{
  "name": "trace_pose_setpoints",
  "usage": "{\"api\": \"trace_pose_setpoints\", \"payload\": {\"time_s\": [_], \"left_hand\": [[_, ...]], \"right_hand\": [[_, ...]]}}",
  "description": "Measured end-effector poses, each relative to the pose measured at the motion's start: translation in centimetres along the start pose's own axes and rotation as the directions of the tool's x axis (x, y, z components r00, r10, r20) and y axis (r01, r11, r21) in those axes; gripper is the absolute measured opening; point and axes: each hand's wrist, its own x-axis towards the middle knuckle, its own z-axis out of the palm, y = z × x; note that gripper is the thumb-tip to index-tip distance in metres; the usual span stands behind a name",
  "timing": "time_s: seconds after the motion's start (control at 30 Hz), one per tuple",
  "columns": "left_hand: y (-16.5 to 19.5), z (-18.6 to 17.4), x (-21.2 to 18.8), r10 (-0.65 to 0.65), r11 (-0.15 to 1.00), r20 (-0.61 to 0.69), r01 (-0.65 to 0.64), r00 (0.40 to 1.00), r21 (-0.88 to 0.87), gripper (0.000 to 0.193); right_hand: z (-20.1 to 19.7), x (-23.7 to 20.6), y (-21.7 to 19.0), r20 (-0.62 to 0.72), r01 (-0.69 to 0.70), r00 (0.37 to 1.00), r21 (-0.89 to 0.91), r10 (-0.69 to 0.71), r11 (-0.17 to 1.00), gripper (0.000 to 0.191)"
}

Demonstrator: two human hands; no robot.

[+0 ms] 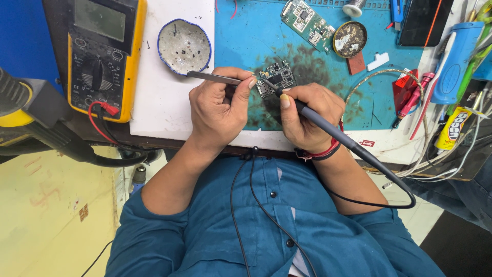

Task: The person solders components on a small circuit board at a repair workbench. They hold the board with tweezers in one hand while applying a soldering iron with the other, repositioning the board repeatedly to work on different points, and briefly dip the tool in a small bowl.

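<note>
Closest to us is our blue shirt [266, 225], with thin black cords running down it. Above it lies the blue mat [256, 41], stained dark in the middle, with a white sheet [159, 92] to its left and a yellow multimeter [102, 56] beyond that. Our left hand [218, 110] is pinched shut on tweezers [212, 77], whose long axis runs nearly level, tips pointing right. Our right hand [307, 118] is closed like a pen grip on a soldering iron [328, 128], which slants up-left from the wrist toward its tip. Both tools meet at the small board [275, 78], which lies on the mat just above and between the two hands, touching the fingertips of both; neither hand is clearly nearer. A white dish [184, 46] sits just up-left of the tweezers, a second green board [307, 23] and a round tin [350, 39] lie further up-right, well clear. Nothing stands between tools and board.
</note>
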Motion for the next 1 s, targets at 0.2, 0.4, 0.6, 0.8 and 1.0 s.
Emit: {"api": "trace_pose_setpoints", "payload": {"time_s": [0.2, 0.4, 0.6, 0.8, 1.0], "left_hand": [[0.04, 0.00, -0.01, -0.012, 1.000, 0.001, 0.012, 1.000, -0.004, 0.006], [0.07, -0.02, -0.03, 0.001, 1.000, 0.001, -0.001, 1.000, -0.004, 0.006], [0.07, -0.02, -0.02, -0.019, 1.000, 0.004, 0.019, 1.000, -0.001, 0.006], [0.03, -0.03, -0.06, -0.012, 1.000, 0.001, 0.012, 1.000, 0.002, 0.006], [0.03, 0.01, -0.05, -0.006, 1.000, -0.001, 0.006, 1.000, -0.005, 0.006]], "right_hand": [[0.01, 0.01, 0.03, 0.001, 0.004, 1.000, 0.008, -0.004, 1.000, 0.008], [-0.03, -0.06, -0.05, 0.008, -0.016, 1.000, 0.005, 0.016, 1.000, 0.008], [-0.04, -0.03, -0.01, 0.010, -0.014, 1.000, 0.001, 0.014, 1.000, 0.009], [-0.01, -0.04, -0.01, 0.008, -0.013, 1.000, 0.003, 0.013, 1.000, 0.009], [-0.02, -0.04, -0.08, 0.010, -0.017, 1.000, -0.002, 0.017, 1.000, 0.009]]}}
